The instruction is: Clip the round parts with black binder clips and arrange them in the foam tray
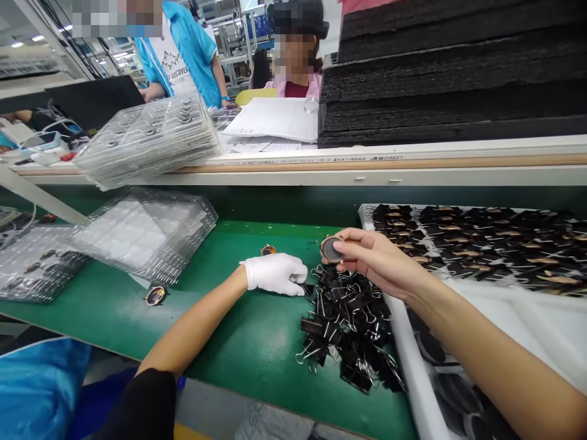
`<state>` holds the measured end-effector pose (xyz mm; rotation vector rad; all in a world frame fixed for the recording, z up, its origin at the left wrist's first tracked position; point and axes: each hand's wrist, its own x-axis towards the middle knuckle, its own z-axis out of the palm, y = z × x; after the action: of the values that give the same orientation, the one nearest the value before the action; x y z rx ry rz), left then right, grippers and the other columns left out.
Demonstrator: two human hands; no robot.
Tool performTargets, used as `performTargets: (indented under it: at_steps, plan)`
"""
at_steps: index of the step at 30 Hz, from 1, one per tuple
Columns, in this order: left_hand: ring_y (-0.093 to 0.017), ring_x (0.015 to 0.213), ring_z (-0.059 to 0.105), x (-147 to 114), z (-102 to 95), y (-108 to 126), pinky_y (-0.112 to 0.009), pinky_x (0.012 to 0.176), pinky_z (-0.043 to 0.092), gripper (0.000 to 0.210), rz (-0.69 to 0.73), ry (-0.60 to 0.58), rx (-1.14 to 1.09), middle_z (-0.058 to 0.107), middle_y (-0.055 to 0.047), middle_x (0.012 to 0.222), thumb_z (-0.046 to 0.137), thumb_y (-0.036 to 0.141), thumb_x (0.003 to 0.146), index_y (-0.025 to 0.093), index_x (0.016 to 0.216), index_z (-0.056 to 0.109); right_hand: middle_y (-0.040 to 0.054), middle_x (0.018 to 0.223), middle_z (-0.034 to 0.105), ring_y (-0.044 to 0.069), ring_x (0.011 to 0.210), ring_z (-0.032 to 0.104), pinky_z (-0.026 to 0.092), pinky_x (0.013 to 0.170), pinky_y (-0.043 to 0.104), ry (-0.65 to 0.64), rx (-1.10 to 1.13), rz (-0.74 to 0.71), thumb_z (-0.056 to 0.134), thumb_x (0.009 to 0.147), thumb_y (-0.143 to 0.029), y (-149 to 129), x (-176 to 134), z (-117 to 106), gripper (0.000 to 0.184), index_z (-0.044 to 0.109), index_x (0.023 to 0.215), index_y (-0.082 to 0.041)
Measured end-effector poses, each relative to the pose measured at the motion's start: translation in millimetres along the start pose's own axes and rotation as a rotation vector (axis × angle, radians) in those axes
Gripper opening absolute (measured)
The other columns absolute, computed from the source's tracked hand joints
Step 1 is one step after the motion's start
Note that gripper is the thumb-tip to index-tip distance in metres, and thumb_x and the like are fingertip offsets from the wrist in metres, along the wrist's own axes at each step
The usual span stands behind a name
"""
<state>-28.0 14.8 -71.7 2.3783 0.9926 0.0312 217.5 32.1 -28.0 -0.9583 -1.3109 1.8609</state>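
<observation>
My right hand (371, 260), bare, pinches a round grey disc (331, 250) with a copper-coloured rim between thumb and fingers. It is held just above a heap of black binder clips (343, 305) with silver wire handles. On my left hand (275, 274) is a white glove; its fingers close on a black binder clip (308, 291) at the heap's left edge. Behind the gloved hand lies a small round part (268, 250) with a copper-coloured rim. Another such round part (155, 296) rests on the green table to the left.
A white foam tray (398, 330) at the right holds rows of clipped parts and dark discs. Clear plastic trays (147, 235) are stacked at the left. On the shelf (275, 177) stand more trays (151, 137), papers (275, 119) and black foam sheets (449, 79). Two people are beyond.
</observation>
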Motion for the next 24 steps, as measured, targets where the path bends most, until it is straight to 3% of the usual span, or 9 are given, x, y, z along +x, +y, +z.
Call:
performTargets:
  at_steps: [2, 4, 7, 11, 17, 20, 22, 24]
  plan:
    - [-0.012, 0.067, 0.046, -6, -8.5, -3, -0.025, 0.065, 0.034, 0.03, -0.029, 0.012, -0.036, 0.052, 0.004, 0.072, 0.064, 0.04, 0.09, 0.02, 0.072, 0.05, 0.0076, 0.097, 0.076, 0.016, 0.077, 0.07, 0.055, 0.062, 0.024, -0.05, -0.158, 0.014, 0.09, 0.072, -0.047, 2, -1, 1, 0.034, 0.075, 0.084, -0.019]
    - [-0.012, 0.062, 0.044, -14, -19.8, -1, -0.026, 0.06, 0.032, 0.027, -0.11, 0.055, -0.036, 0.051, 0.005, 0.067, 0.061, 0.041, 0.091, 0.021, 0.075, 0.051, 0.01, 0.11, 0.075, 0.015, 0.074, 0.067, 0.055, 0.064, 0.028, -0.106, -0.286, 0.008, 0.087, 0.074, -0.047, 5, -3, 3, 0.033, 0.075, 0.085, -0.019]
    - [-0.011, 0.061, 0.047, -24, -35.9, 9, -0.024, 0.059, 0.033, 0.012, -0.184, 0.172, -0.042, 0.057, 0.006, 0.072, 0.061, 0.033, 0.087, 0.022, 0.088, 0.057, 0.0118, 0.136, 0.066, 0.011, 0.068, 0.065, 0.055, 0.068, 0.032, -0.2, -0.398, -0.007, 0.084, 0.078, -0.043, 8, -7, 7, 0.028, 0.073, 0.086, -0.019]
    - [-0.011, 0.067, 0.055, -26, -41.1, 30, -0.024, 0.065, 0.042, 0.013, -0.155, 0.379, -0.148, 0.064, 0.004, 0.08, 0.059, 0.026, 0.088, 0.021, 0.099, 0.064, 0.0114, 0.142, 0.061, 0.008, 0.061, 0.062, 0.051, 0.063, 0.032, -0.233, -0.472, -0.053, 0.08, 0.082, -0.04, 9, -12, 12, 0.023, 0.071, 0.088, -0.02]
    - [-0.011, 0.067, 0.056, -14, -24.2, 52, -0.024, 0.065, 0.045, 0.027, -0.172, 0.631, -0.333, 0.064, 0.003, 0.078, 0.062, 0.038, 0.092, 0.021, 0.112, 0.068, 0.0078, 0.116, 0.067, 0.014, 0.069, 0.067, 0.052, 0.058, 0.028, -0.242, -0.375, -0.13, 0.079, 0.084, -0.04, 9, -13, 14, 0.022, 0.072, 0.089, -0.02]
    - [-0.012, 0.069, 0.057, -11, -19.1, 51, -0.026, 0.067, 0.047, 0.039, -0.184, 0.715, -0.442, 0.063, 0.002, 0.081, 0.064, 0.046, 0.092, 0.02, 0.12, 0.063, 0.0085, 0.121, 0.067, 0.014, 0.071, 0.07, 0.057, 0.06, 0.027, -0.191, -0.29, -0.155, 0.084, 0.082, -0.039, 9, -12, 12, 0.023, 0.075, 0.088, -0.019]
    - [-0.015, 0.078, 0.06, -11, -18.4, 49, -0.028, 0.072, 0.049, 0.044, -0.154, 0.69, -0.479, 0.066, -0.002, 0.09, 0.06, 0.053, 0.093, 0.018, 0.119, 0.06, 0.0085, 0.12, 0.069, 0.015, 0.075, 0.071, 0.059, 0.059, 0.025, -0.126, -0.168, -0.176, 0.088, 0.078, -0.038, 8, -11, 10, 0.024, 0.076, 0.088, -0.02]
    - [-0.017, 0.085, 0.062, -11, -18.6, 48, -0.03, 0.075, 0.05, 0.046, -0.126, 0.594, -0.484, 0.069, -0.006, 0.097, 0.057, 0.058, 0.092, 0.017, 0.113, 0.06, 0.007, 0.108, 0.072, 0.017, 0.077, 0.072, 0.058, 0.053, 0.022, -0.113, -0.013, -0.144, 0.09, 0.076, -0.037, 7, -11, 8, 0.024, 0.077, 0.09, -0.022]
